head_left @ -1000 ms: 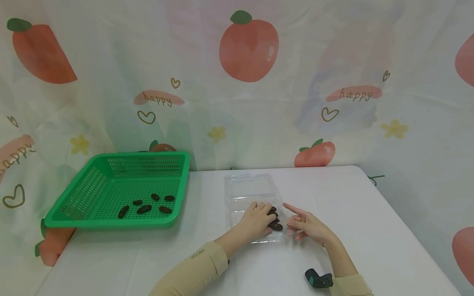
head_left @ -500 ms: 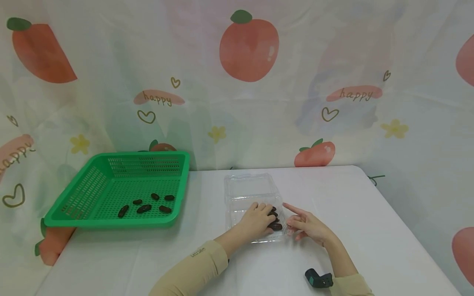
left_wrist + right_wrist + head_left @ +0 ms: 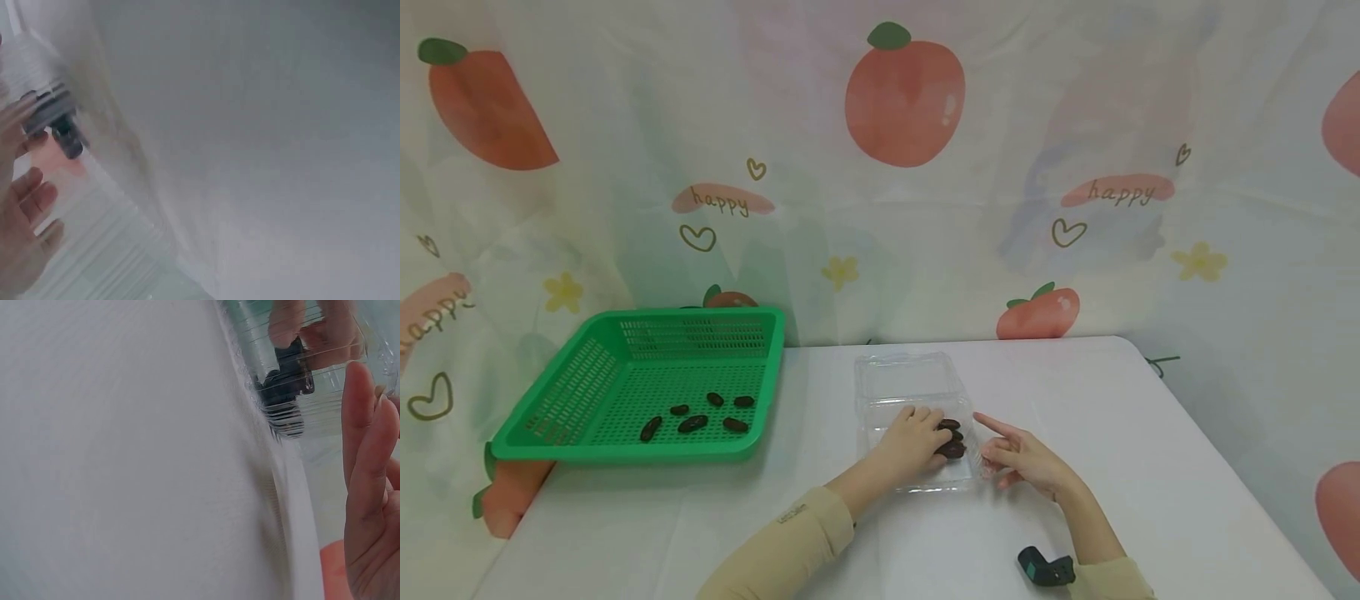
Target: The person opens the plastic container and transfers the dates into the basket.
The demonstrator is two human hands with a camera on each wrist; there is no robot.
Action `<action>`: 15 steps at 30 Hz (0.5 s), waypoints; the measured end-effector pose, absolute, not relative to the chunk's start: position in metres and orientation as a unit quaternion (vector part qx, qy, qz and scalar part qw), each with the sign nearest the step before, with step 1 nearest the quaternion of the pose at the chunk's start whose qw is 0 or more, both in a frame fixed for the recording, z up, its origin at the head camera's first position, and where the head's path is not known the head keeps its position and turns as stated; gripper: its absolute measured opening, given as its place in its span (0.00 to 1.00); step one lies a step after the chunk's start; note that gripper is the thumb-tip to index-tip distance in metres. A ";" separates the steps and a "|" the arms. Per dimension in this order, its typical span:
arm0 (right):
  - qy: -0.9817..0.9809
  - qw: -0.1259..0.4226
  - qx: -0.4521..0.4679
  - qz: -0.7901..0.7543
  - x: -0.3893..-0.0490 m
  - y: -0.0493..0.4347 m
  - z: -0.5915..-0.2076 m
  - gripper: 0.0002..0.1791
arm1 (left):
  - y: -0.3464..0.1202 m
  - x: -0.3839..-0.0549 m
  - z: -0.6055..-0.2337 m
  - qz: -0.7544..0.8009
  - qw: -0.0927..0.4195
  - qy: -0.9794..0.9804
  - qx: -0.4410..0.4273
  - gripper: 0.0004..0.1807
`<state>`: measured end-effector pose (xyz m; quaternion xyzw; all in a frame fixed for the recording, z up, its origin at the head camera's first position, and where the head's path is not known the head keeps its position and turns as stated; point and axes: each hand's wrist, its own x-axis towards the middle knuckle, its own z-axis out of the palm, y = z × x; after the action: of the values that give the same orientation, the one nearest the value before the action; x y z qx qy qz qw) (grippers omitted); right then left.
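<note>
- While the left hand (image 3: 912,442) bends over dark pieces (image 3: 953,450) in the clear container (image 3: 951,478), I cannot tell whether its grip pinches one.
- The right hand (image 3: 1028,458), index straight and other fingers loose, seems to touch the container's side, probably steadying light plastic.
- The lid (image 3: 906,379) lies folded back, presumably for access from above.
- More pieces (image 3: 692,424) lie in the green basket (image 3: 625,455), well apart; the left hand partly blocks the view.

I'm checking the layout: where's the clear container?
In the head view, the clear container lies open on the white table, right of the green basket, the left grip over its base and the right grip at its right edge.
</note>
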<state>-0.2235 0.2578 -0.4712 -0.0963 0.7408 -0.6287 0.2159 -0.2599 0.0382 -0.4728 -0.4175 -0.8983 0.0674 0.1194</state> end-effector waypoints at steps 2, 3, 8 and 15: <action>0.742 0.215 -0.095 -0.627 -0.223 0.258 -0.471 0.38 | 0.034 -0.261 -0.471 0.059 0.125 -0.900 -0.413 0.18; 0.744 0.214 -0.093 -0.626 -0.223 0.258 -0.471 0.38 | 0.032 -0.262 -0.470 0.054 0.128 -0.901 -0.410 0.17; 0.752 0.212 -0.087 -0.618 -0.223 0.257 -0.471 0.38 | 0.018 -0.264 -0.461 0.040 0.143 -0.907 -0.393 0.14; 0.764 0.206 -0.067 -0.608 -0.221 0.256 -0.469 0.39 | -0.004 -0.268 -0.445 0.045 0.169 -0.917 -0.358 0.13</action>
<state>-0.2207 0.2557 -0.4688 -0.0668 0.7642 -0.6076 0.2058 -0.2678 -0.0040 -0.4447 -0.3581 -0.9171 0.0448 0.1695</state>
